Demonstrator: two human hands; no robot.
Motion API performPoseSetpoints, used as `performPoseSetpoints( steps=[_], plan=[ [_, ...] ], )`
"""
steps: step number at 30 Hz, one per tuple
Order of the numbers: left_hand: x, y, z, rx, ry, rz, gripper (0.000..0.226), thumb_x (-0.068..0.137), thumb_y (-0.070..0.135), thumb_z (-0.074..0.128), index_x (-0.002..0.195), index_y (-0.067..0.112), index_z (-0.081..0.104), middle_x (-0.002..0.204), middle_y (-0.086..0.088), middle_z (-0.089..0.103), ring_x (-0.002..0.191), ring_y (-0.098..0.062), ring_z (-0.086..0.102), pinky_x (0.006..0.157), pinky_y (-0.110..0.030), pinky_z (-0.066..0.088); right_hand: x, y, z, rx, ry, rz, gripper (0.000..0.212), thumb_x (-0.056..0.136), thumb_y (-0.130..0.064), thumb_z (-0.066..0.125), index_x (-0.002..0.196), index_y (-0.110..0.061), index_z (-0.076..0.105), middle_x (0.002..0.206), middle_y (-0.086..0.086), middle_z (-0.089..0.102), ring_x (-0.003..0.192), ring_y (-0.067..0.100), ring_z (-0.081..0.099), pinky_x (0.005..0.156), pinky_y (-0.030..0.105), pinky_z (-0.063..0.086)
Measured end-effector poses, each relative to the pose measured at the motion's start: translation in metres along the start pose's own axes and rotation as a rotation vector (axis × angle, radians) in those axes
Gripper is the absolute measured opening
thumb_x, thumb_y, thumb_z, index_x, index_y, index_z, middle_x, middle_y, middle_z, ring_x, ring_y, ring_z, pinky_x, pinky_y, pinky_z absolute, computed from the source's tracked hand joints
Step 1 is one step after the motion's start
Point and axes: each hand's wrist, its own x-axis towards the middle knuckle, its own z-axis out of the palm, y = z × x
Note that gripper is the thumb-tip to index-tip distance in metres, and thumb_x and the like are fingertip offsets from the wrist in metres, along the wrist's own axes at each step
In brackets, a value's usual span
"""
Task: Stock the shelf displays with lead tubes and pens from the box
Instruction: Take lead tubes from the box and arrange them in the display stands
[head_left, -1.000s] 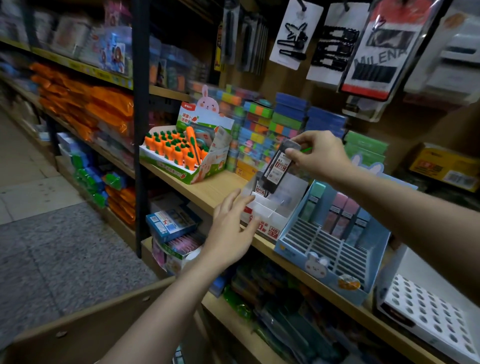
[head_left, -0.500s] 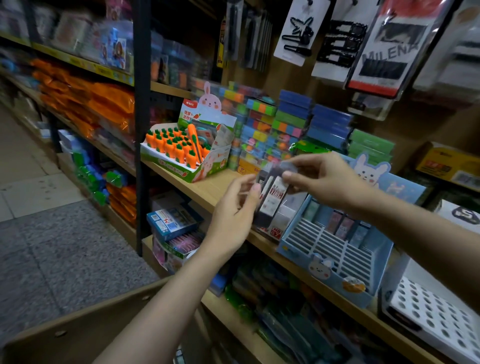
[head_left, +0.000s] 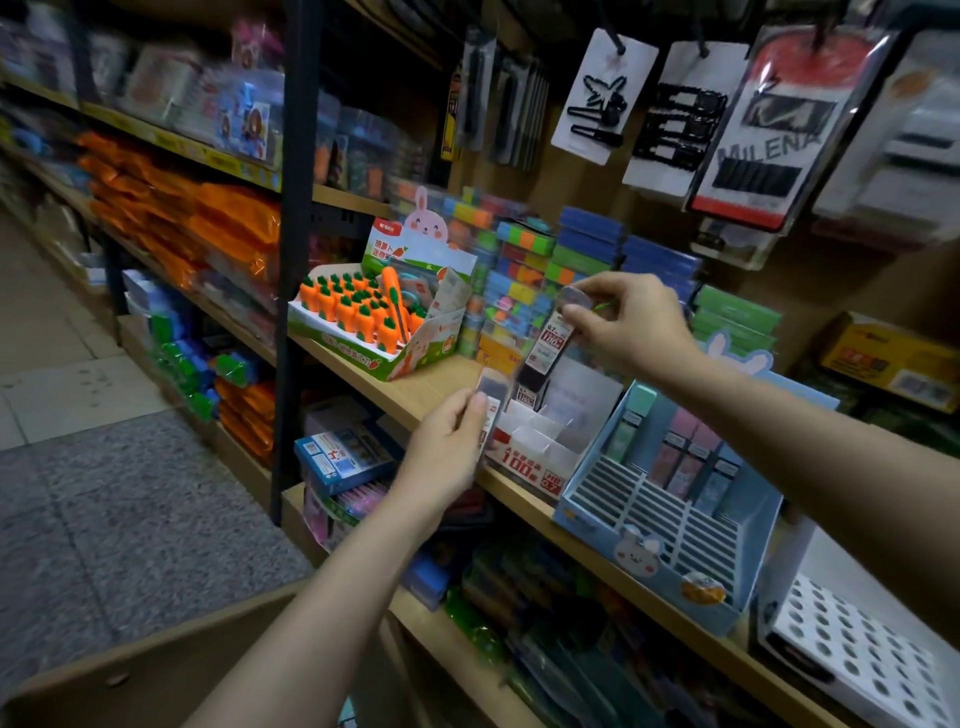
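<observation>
Wooden shelf is loaded with a blue display and a white divided display box. Above that box, a lead tube is pinched at its cap by the right hand; a second tube is gripped between the left hand fingers, narrowly closed.

Right hand is seen pinching the top of a lead tube pack, held tilted above a white divided display box. A second lead tube is held upright in the left hand, just left of that box. Wooden shelf carries a carrot eraser display to the left and a blue slotted display to the right. A cardboard box flap is visible at the lower left.
</observation>
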Motion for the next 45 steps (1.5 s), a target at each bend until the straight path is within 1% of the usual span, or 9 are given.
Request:
performPoseSetpoints(
  steps=[3, 9, 20, 24, 28, 33, 39, 42, 45],
  plan=[
    [0.0, -0.007, 0.005, 0.061, -0.045, -0.018, 0.03, 0.102, 0.043, 0.038, 0.094, 0.029, 0.064, 0.09, -0.001, 0.071, 0.087, -0.021, 0.068, 0.077, -0.043, 0.054, 0.002, 0.002, 0.022, -0.056, -0.006, -0.05, 0.027, 0.09, -0.024, 0.068, 0.115, -0.013, 0.07, 0.099, -0.002, 0.07, 0.077, 0.003, 0.059, 0.067, 0.01, 0.043],
    [0.005, -0.007, 0.007, 0.072, -0.002, 0.018, 0.031, 0.102, 0.043, 0.038, 0.092, 0.028, 0.064, 0.084, 0.006, 0.07, 0.081, -0.014, 0.066, 0.069, -0.036, 0.053, 0.015, 0.014, 0.041, -0.142, 0.015, -0.04, 0.026, 0.089, -0.021, 0.069, 0.112, -0.009, 0.071, 0.105, 0.007, 0.072, 0.084, 0.013, 0.061, 0.075, 0.024, 0.046],
    [0.005, -0.008, 0.009, 0.006, 0.002, -0.034, 0.031, 0.101, 0.045, 0.039, 0.09, 0.033, 0.065, 0.071, 0.017, 0.069, 0.06, 0.005, 0.062, 0.053, -0.02, 0.046, -0.004, 0.035, 0.069, -0.218, -0.024, 0.008, 0.025, 0.08, -0.031, 0.078, 0.1, -0.018, 0.07, 0.099, 0.001, 0.066, 0.088, 0.017, 0.061, 0.076, 0.036, 0.054],
    [0.003, -0.009, 0.01, -0.064, 0.015, -0.027, 0.031, 0.101, 0.043, 0.04, 0.09, 0.031, 0.067, 0.078, 0.008, 0.071, 0.069, -0.007, 0.066, 0.058, -0.028, 0.051, -0.01, 0.036, 0.073, -0.282, -0.058, -0.029, 0.043, 0.08, -0.031, 0.078, 0.118, -0.02, 0.063, 0.107, 0.003, 0.064, 0.094, 0.022, 0.062, 0.08, 0.044, 0.055],
    [-0.001, -0.008, 0.014, -0.191, 0.028, -0.048, 0.031, 0.102, 0.04, 0.043, 0.09, 0.028, 0.07, 0.074, 0.004, 0.069, 0.064, -0.011, 0.062, 0.05, -0.024, 0.048, -0.012, 0.033, 0.059, -0.1, -0.092, 0.032, 0.054, 0.081, -0.026, 0.077, 0.131, -0.018, 0.055, 0.113, 0.001, 0.062, 0.096, 0.017, 0.062, 0.086, 0.038, 0.056],
    [-0.006, -0.005, 0.018, -0.222, -0.003, -0.061, 0.03, 0.101, 0.04, 0.044, 0.093, 0.028, 0.07, 0.075, 0.006, 0.07, 0.065, -0.007, 0.063, 0.056, -0.021, 0.052, -0.031, 0.023, 0.024, 0.395, -0.123, 0.233, 0.027, 0.092, -0.024, 0.064, 0.118, -0.018, 0.062, 0.102, -0.002, 0.067, 0.084, 0.01, 0.068, 0.071, 0.027, 0.06],
    [-0.015, 0.004, 0.027, -0.165, -0.124, 0.011, 0.026, 0.102, 0.038, 0.043, 0.096, 0.031, 0.068, 0.076, 0.01, 0.072, 0.065, 0.0, 0.066, 0.049, -0.016, 0.048, -0.055, 0.007, 0.008, 0.378, -0.369, 0.069, 0.016, 0.085, -0.024, 0.073, 0.101, -0.022, 0.073, 0.091, -0.005, 0.074, 0.081, 0.008, 0.072, 0.07, 0.024, 0.059],
    [-0.016, 0.006, 0.033, -0.094, -0.123, 0.064, 0.022, 0.101, 0.036, 0.046, 0.097, 0.027, 0.066, 0.094, -0.005, 0.069, 0.083, -0.01, 0.066, 0.061, -0.02, 0.053, -0.048, 0.007, -0.003, 0.334, -0.374, 0.084, 0.007, 0.083, -0.015, 0.075, 0.09, -0.015, 0.075, 0.085, 0.0, 0.075, 0.077, 0.014, 0.073, 0.071, 0.026, 0.06],
    [-0.011, -0.001, 0.028, 0.289, 0.068, 0.227, 0.017, 0.098, 0.038, 0.049, 0.111, 0.03, 0.056, 0.115, 0.004, 0.047, 0.116, -0.013, 0.042, 0.088, -0.026, 0.041, -0.03, 0.014, -0.021, 0.323, -0.198, 0.129, 0.015, 0.082, -0.018, 0.075, 0.097, -0.017, 0.074, 0.085, -0.004, 0.073, 0.073, 0.007, 0.071, 0.07, 0.02, 0.058]
  ],
)
